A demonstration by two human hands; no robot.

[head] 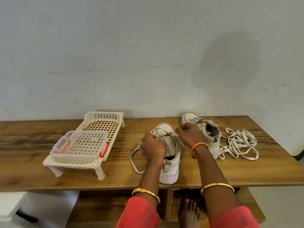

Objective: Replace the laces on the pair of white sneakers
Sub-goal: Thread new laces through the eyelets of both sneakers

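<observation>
Wooden table (98, 178) bears two sneakers; left hand (153, 145) and right hand (189, 134) each pinch the lace (164, 131) on the near sneaker (171, 162).

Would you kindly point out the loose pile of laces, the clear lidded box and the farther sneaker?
loose pile of laces (240, 144), head view, middle of the tangle.
clear lidded box (80, 146), head view, centre of its lid.
farther sneaker (212, 134), head view, its side wall.
</observation>
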